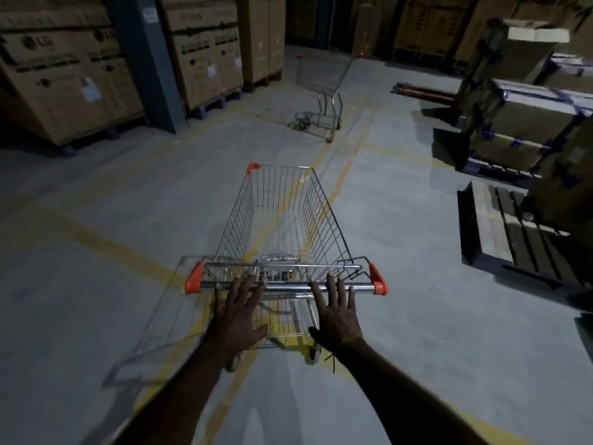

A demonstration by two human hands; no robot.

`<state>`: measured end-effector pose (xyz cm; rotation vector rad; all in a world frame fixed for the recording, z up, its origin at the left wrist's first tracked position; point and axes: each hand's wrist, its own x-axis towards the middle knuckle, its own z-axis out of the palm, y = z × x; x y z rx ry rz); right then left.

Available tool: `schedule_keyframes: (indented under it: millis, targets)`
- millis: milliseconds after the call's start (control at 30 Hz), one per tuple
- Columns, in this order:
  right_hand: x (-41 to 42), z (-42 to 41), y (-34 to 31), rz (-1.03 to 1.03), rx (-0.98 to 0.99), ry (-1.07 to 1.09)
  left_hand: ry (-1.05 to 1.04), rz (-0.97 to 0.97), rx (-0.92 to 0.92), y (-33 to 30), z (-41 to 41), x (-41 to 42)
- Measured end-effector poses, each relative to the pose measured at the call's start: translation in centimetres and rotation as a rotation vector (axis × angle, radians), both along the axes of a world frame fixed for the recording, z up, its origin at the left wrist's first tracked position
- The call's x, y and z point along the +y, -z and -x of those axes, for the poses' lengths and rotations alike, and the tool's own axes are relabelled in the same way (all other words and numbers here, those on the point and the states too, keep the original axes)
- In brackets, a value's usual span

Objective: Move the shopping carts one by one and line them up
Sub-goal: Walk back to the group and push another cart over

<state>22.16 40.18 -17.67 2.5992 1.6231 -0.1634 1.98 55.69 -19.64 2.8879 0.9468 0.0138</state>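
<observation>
A wire shopping cart (282,216) with orange corner caps stands right in front of me on the grey floor. Its chrome handle bar (285,286) runs crosswise at the near end. My left hand (239,316) is flat with fingers spread, its fingertips resting on the bar left of middle. My right hand (335,313) is spread the same way, fingertips at the bar right of middle. Neither hand is wrapped around the bar. A second shopping cart (322,91) stands farther ahead, blurred, near the stacked boxes.
Tall cardboard boxes (64,78) on pallets line the left side beside a grey pillar (144,59). Wrapped boxes (529,117) and a wooden pallet (507,232) sit on the right. Yellow lines (106,245) mark the floor. Open floor lies between the two carts.
</observation>
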Motion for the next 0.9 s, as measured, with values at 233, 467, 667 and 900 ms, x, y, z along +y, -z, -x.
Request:
schedule_keyframes:
  millis: [233,467,667,900]
  targets:
    - [10.3,-10.8,-0.4,-0.011,0.008,-0.004,-0.019,0.028,-0.003,-0.2,-10.6,10.7]
    - [22.5,-20.6,-0.1,-0.02,0.017,0.03,0.024,0.038,-0.024,0.4,-20.8,23.0]
    - [32.9,-28.6,-0.9,0.052,0.027,0.042,0.028,0.054,0.03,0.0,-28.9,33.7]
    - [43.8,-38.1,-1.0,0.05,0.057,0.043,0.016,0.051,0.071,-0.2,-38.7,45.0]
